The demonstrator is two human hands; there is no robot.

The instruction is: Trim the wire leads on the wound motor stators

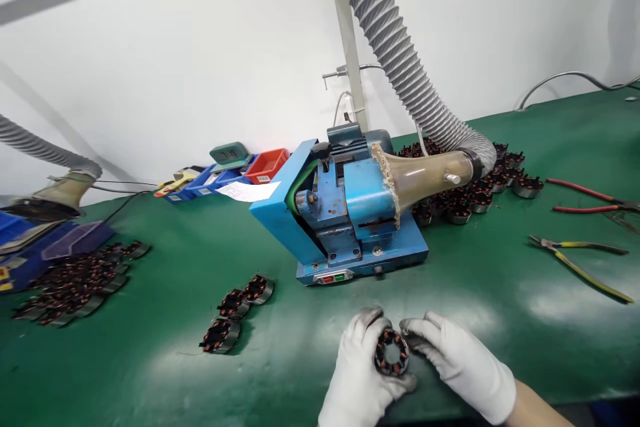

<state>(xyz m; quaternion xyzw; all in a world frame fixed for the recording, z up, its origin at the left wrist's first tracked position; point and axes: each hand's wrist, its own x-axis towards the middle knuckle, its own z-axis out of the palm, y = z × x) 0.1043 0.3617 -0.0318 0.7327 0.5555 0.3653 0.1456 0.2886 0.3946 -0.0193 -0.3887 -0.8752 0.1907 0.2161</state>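
My left hand (360, 367), in a white glove with greyed fingertips, is closed around a motor stator (391, 352). The stator is a small ring with copper windings and black insulation, its round opening turned up towards me. Just to its right, my right hand (455, 360), gloved too, has thumb and fingers pressed together beside the stator's upper right rim. Whatever is between those fingertips, perhaps a fine wire end, is too small to make out. Both hands are over the front part of the green table, before the blue belt machine (345, 207).
Three stators (233, 303) lie left of the machine; piles of them stand at far left (80, 287) and behind the machine (460, 203). Yellow-handled cutters (580, 260) and red-handled pliers (590, 200) lie right. A grey hose (400, 47) meets the machine's duct. Bins (267, 165) line the wall.
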